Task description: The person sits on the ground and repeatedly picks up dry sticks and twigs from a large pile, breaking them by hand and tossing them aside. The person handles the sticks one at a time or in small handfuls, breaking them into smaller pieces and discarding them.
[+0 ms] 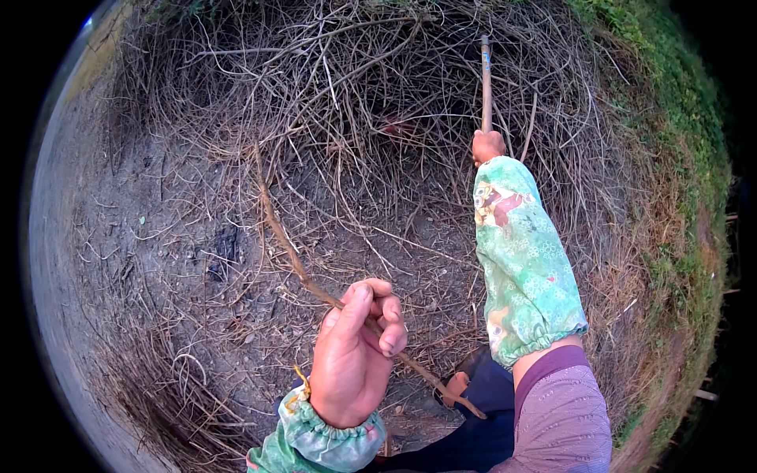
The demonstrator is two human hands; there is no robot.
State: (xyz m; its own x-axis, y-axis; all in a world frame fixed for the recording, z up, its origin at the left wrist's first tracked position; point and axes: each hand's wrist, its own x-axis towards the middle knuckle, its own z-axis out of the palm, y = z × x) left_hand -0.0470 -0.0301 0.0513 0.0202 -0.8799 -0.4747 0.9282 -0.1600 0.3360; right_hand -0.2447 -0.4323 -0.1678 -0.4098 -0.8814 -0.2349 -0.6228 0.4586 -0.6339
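A long, bent brown stick [285,244] runs slantwise through my left hand [355,355], its fingers curled round it. One end of the stick points up toward the brush, and the other reaches down past my dark trousers. Stretched out ahead, my right hand [488,147] is closed round a wooden tool handle [486,87] with a blue mark near its far end. That end lies against the brush pile [378,87], and I cannot make out a tool head. Green patterned sleeve covers [524,252] are on both my forearms.
Tangled thin, dry branches fill the far side. A bundle of thin twigs [169,394] lies at the near left. Broken twigs litter the grey soil [150,197]. Green plants [670,87] grow along the right edge. A foot [459,386] shows below my hands.
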